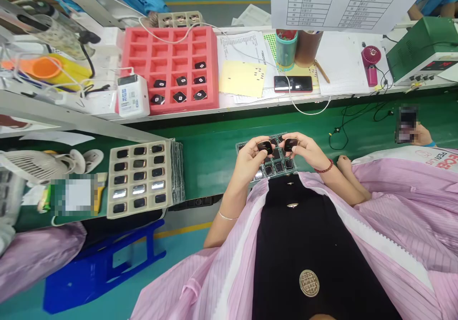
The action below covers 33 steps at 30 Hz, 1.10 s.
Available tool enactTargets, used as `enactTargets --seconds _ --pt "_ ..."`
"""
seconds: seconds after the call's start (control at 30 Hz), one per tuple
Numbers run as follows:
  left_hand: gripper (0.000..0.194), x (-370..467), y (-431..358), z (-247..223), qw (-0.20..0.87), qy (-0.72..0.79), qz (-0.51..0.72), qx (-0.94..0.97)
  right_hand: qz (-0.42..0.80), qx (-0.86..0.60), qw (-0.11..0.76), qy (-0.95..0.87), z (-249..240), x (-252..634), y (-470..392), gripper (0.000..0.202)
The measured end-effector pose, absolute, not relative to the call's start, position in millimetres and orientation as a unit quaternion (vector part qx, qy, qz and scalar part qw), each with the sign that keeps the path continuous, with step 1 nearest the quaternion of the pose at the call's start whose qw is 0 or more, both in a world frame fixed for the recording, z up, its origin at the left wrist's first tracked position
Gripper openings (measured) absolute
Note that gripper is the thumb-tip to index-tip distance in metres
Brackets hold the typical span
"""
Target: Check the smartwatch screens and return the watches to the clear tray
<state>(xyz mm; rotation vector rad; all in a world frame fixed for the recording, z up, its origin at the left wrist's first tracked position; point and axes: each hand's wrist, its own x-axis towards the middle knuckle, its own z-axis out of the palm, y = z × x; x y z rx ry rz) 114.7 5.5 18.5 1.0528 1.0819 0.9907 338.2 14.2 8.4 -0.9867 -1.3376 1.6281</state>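
My left hand (249,158) pinches a black smartwatch body (265,147) with a gold-coloured rim between thumb and fingers. A second, similar watch body (290,144) is gripped by my right hand (304,147), level with the first and a small gap apart from it. Both dark faces are turned towards me. Just beneath my hands lies a clear plastic tray (290,171) with several watch bodies in its pockets; my hands hide part of it. No strap shows on either watch body.
At left stand stacked beige trays (148,205) of watch bodies. On the shelf are a red foam tray (139,53), a white box-shaped device (133,96), a phone (293,84) and a green power supply (411,48). A co-worker's hand (422,135) holds a phone at right.
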Motion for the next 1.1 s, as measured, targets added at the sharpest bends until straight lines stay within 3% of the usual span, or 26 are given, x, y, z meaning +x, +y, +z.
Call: enactTargets --seconds 0.2,0.5,0.67,0.93,1.1 --pt "0.056 112.0 6.0 16.4 0.630 0.421 0.456 0.467 0.653 -0.375 0.412 -0.513 13.0 331.1 14.2 0.048" --pt "0.046 104.5 6.6 21.5 0.616 0.432 0.459 0.472 0.636 -0.358 0.412 -0.545 13.0 320.1 16.4 0.048" --pt "0.031 104.9 6.2 22.2 0.615 0.441 0.465 0.460 0.635 -0.359 0.398 -0.556 12.5 317.6 18.3 0.045" --pt "0.047 104.6 9.4 25.1 0.609 0.438 0.450 0.484 0.622 -0.353 0.403 -0.571 15.3 318.8 18.9 0.046" --pt "0.034 106.7 10.1 23.4 0.606 0.440 0.454 0.482 0.619 -0.352 0.403 -0.575 16.3 320.8 17.8 0.045"
